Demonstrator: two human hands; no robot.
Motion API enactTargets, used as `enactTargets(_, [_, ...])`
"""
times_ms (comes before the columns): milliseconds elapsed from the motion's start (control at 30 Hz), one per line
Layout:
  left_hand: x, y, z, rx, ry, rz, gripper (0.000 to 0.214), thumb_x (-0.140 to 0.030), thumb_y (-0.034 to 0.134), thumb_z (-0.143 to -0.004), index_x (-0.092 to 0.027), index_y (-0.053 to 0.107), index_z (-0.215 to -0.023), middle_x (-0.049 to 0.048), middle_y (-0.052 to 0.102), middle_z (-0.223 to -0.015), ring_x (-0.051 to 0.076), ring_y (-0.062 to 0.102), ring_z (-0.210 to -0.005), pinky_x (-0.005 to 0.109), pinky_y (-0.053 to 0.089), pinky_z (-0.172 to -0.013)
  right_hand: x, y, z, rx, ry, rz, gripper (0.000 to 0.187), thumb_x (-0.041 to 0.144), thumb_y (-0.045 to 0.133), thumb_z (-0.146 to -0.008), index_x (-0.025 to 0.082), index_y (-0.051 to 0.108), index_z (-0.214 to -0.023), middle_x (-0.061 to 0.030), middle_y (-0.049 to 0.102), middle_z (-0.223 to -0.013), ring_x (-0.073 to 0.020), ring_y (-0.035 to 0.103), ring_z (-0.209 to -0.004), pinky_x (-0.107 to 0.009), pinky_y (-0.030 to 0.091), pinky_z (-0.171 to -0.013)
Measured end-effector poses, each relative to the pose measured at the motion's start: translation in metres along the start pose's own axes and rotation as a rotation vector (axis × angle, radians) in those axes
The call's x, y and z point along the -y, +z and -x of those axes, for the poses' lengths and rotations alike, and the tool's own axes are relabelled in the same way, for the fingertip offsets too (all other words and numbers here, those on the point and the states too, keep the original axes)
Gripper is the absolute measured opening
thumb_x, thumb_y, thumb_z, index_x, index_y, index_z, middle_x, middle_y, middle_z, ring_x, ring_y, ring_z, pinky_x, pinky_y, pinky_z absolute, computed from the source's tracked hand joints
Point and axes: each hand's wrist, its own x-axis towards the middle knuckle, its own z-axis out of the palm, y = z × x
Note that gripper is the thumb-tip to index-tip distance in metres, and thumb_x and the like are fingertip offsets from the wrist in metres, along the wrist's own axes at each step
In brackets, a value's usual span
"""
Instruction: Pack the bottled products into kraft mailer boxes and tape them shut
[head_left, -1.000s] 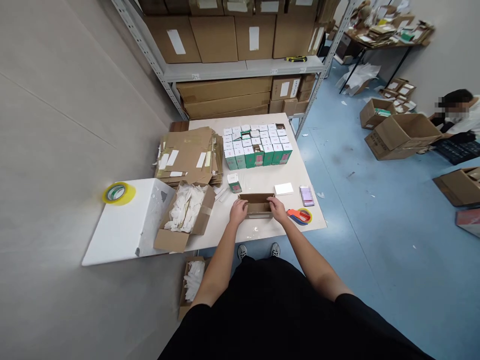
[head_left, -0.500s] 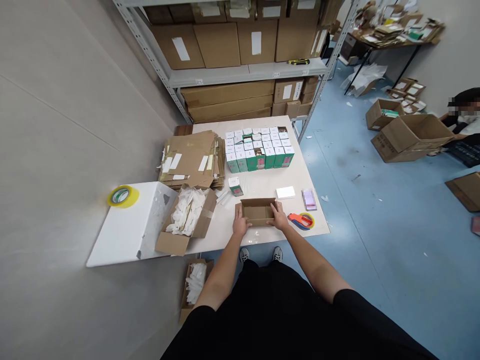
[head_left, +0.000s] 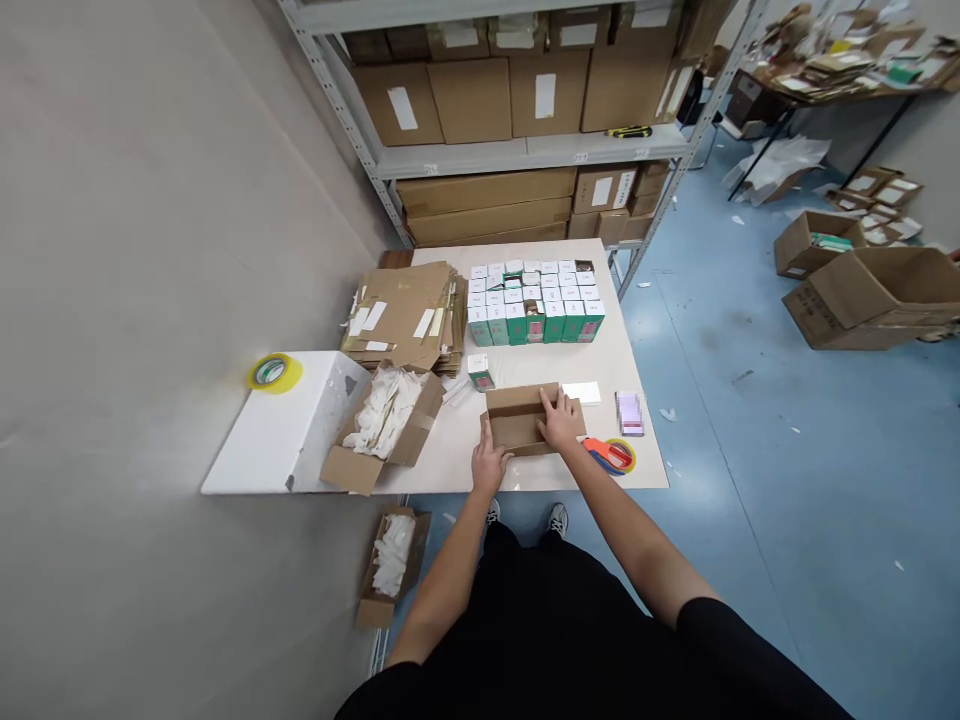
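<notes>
A small open cardboard box [head_left: 514,396] stands at the table's front edge, its inside bare and a flap spread out on the right. My left hand [head_left: 489,464] grips its front left corner, with fingers along the side and thumb at the front. Over the right wall lies my right hand [head_left: 559,422], its thumb inside and fingers on the wall and flap. Just right of the box is an orange and blue tape dispenser [head_left: 607,455] with yellow tape. Behind it are a white card or pad [head_left: 582,393] and a blurred purple item [head_left: 630,413]. One small green-and-white carton [head_left: 480,372] stands behind the box.
Rows of green-and-white cartons [head_left: 536,310] fill the table's back. Flattened cardboard [head_left: 409,310] and a box of white packing material [head_left: 386,415] are on the left. A yellow tape roll [head_left: 274,373] rests on a white block [head_left: 262,440]. A shelf [head_left: 517,155] rises behind.
The box's right flap has swung outward, and my right hand has shifted from the side onto the right wall. My left hand stays at the left corner. The whole view has shifted.
</notes>
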Motion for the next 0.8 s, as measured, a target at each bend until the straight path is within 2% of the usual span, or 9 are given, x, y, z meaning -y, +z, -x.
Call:
enactTargets(100, [-0.009,-0.007,0.016,-0.063,-0.013,0.016,0.016,-0.034,0.069,-0.096,-0.022,0.081,-0.097,0.0046,0.018,-0.175,0.037,0.044,-0.151,0.049,0.055,-0.103,0.010,0.003,-0.009,-0.126,-0.014,0.015,0.058,0.033,0.060,-0.099,0.029,0.048,-0.156,-0.0168,0.027,-0.172,-0.0431,0.020,-0.158,-0.064,0.022,-0.119])
enactTargets(167, [-0.009,-0.012,0.026,-0.084,-0.039,0.015,0.016,-0.033,0.068,-0.096,-0.023,0.080,-0.098,0.0053,0.020,-0.175,0.036,0.043,-0.151,0.050,0.055,-0.102,0.013,0.007,-0.013,-0.152,-0.095,0.024,0.043,0.034,0.056,-0.102,0.027,0.059,-0.145,-0.0164,0.038,-0.167,-0.0420,0.024,-0.156,-0.065,0.021,-0.119])
enactTargets(300, [-0.001,-0.024,0.041,-0.095,-0.093,0.008,0.015,-0.033,0.069,-0.096,-0.023,0.080,-0.096,0.0066,0.021,-0.174,0.035,0.045,-0.150,0.049,0.055,-0.100,0.019,0.014,-0.019,-0.073,-0.321,0.039,0.031,0.032,0.047,-0.106,0.025,0.067,-0.129,-0.0145,0.064,-0.144,-0.0354,0.045,-0.140,-0.062,0.023,-0.119])
enactTargets(400, [0.012,-0.033,0.047,-0.113,-0.128,0.008,0.014,-0.032,0.069,-0.096,-0.022,0.079,-0.096,0.0072,0.020,-0.175,0.035,0.046,-0.150,0.049,0.055,-0.100,0.032,0.019,-0.020,-0.037,-0.421,0.062,0.032,0.034,0.040,-0.109,0.024,0.070,-0.117,-0.0135,0.074,-0.122,-0.0314,0.056,-0.124,-0.057,0.024,-0.118])
enactTargets(500, [0.031,-0.043,0.050,-0.138,-0.146,0.017,0.015,-0.032,0.069,-0.096,-0.022,0.080,-0.097,0.0073,0.020,-0.175,0.036,0.040,-0.153,0.050,0.054,-0.101,0.054,0.023,-0.022,0.001,-0.447,0.085,0.036,0.035,0.037,-0.110,0.022,0.071,-0.109,-0.0129,0.075,-0.112,-0.0289,0.061,-0.112,-0.051,0.030,-0.114])
enactTargets(567, [0.047,-0.050,0.052,-0.140,-0.156,0.026,0.015,-0.032,0.070,-0.096,-0.022,0.080,-0.096,0.0075,0.022,-0.175,0.037,0.037,-0.155,0.051,0.053,-0.103,0.072,0.026,-0.025,0.035,-0.441,0.109,0.035,0.035,0.040,-0.109,0.021,0.072,-0.108,-0.0134,0.075,-0.112,-0.0302,0.060,-0.113,-0.052,0.032,-0.113])
enactTargets(700, [0.079,-0.060,0.061,-0.117,-0.207,0.045,0.014,-0.033,0.073,-0.093,-0.022,0.081,-0.093,0.0096,0.028,-0.173,0.040,0.037,-0.154,0.055,0.051,-0.107,0.114,0.030,-0.035,0.021,-0.466,0.109,0.031,0.038,0.051,-0.103,0.022,0.071,-0.122,-0.0160,0.069,-0.131,-0.0376,0.049,-0.135,-0.061,0.027,-0.117])
enactTargets(800, [0.102,-0.066,0.066,-0.094,-0.233,0.061,0.012,-0.032,0.076,-0.090,-0.021,0.082,-0.090,0.0105,0.031,-0.172,0.044,0.032,-0.155,0.059,0.048,-0.111,0.151,0.034,-0.042,-0.042,-0.523,0.031,0.044,0.042,0.057,-0.099,0.020,0.065,-0.136,-0.0182,0.060,-0.146,-0.0392,0.041,-0.144,-0.059,0.032,-0.117])
